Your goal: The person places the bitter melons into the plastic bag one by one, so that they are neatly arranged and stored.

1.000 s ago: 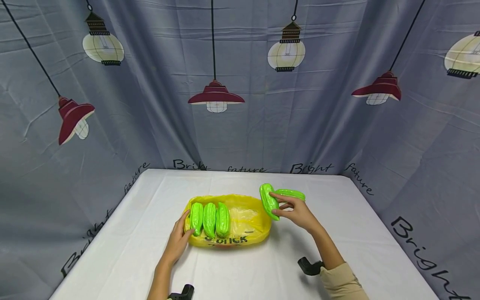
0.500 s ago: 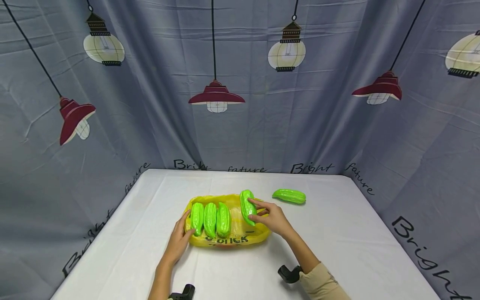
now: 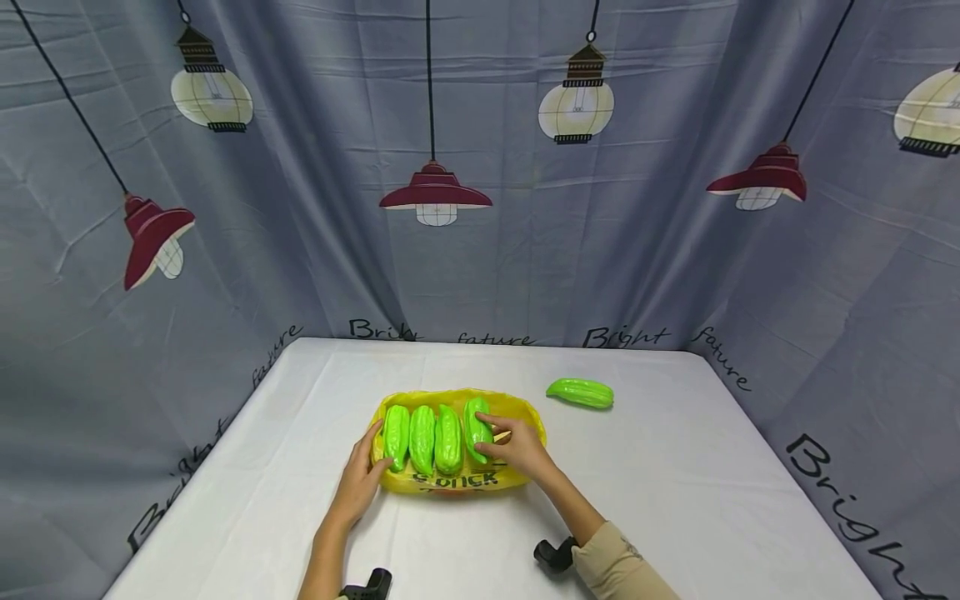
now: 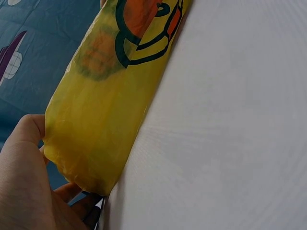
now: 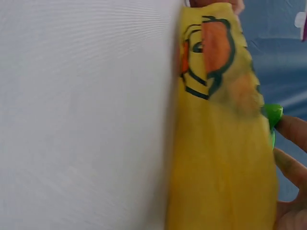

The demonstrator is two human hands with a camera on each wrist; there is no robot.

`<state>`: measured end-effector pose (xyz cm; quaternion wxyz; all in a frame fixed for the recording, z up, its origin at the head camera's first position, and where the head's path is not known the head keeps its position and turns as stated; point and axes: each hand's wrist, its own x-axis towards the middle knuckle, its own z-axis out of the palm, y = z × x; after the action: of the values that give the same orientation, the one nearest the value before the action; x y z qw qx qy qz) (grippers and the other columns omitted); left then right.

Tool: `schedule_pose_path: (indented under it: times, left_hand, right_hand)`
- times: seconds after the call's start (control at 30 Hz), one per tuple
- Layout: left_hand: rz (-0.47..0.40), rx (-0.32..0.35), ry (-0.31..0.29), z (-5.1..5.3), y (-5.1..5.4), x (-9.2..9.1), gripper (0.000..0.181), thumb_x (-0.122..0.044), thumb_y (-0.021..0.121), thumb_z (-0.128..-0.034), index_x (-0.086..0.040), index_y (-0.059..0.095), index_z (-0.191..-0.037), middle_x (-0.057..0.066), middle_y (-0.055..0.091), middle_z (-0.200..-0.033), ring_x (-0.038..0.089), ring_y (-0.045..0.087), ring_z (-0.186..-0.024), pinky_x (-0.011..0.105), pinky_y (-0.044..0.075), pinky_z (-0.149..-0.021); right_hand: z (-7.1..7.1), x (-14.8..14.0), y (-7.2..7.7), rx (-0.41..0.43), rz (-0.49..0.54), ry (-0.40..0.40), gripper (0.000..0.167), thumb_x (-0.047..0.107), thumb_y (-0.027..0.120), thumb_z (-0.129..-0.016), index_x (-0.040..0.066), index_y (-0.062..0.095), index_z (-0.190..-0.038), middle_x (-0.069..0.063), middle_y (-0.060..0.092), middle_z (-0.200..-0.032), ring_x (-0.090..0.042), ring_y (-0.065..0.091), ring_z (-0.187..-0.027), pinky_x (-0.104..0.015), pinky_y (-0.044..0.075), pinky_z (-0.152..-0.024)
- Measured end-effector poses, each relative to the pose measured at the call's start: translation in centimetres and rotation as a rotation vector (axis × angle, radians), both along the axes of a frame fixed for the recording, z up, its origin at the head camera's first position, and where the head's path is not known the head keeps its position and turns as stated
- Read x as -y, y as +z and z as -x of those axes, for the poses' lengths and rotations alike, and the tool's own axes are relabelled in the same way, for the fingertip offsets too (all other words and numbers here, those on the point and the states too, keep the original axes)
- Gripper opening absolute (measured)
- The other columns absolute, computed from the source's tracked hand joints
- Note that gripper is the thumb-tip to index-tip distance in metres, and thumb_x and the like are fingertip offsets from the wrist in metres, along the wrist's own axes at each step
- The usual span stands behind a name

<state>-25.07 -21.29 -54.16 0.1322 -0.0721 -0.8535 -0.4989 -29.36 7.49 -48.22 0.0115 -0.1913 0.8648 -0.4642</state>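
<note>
The right hand [image 3: 513,446] has its thumb and forefinger parted only by the width of a green gourd [image 3: 472,429], pinching it from its right side, the forefinger higher on it and the thumb lower; the other fingers are bent behind these two. That gourd is within the yellow plastic-covered basket [image 3: 517,480], fourth from the left; whether it touches the bottom cannot be told. The right wrist view shows just the gourd's tip above the rim, with fingertips against it. The left hand [image 3: 358,483] clasps the basket's left end, thumb toward the near side and fingers toward the far side, spread about as wide as that end. Three more gourds, the left gourd [image 3: 396,437], the second gourd [image 3: 423,440] and the third gourd [image 3: 448,440], lie side by side in the basket, lengthwise away from the person. Dark lettering marks the basket's near wall, and an orange-and-green cartoon print shows in both wrist views. A loose gourd [image 3: 581,393] lies beyond the basket to the right, on the white-covered table [image 3: 712,467]. Behind hangs a grey-blue curtain [image 3: 487,275] printed with lamps and script.
</note>
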Motion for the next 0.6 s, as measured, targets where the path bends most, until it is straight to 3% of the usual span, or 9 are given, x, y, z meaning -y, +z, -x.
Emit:
schedule_pose_path:
  times: [0.6]
  left_hand:
    - [-0.007, 0.021, -0.002, 0.0, 0.0, 0.0, 0.063, -0.014, 0.053, -0.0911, -0.018, 0.024, -0.147, 0.021, 0.027, -0.145, 0.041, 0.023, -0.132, 0.059, 0.018, -0.103]
  right_hand:
    - [0.3, 0.8, -1.5, -0.020, -0.109, -0.048, 0.052, 0.027, 0.076, -0.075, 0.017, 0.061, -0.124, -0.015, 0.062, -0.114, -0.028, 0.060, -0.094, -0.023, 0.048, -0.057]
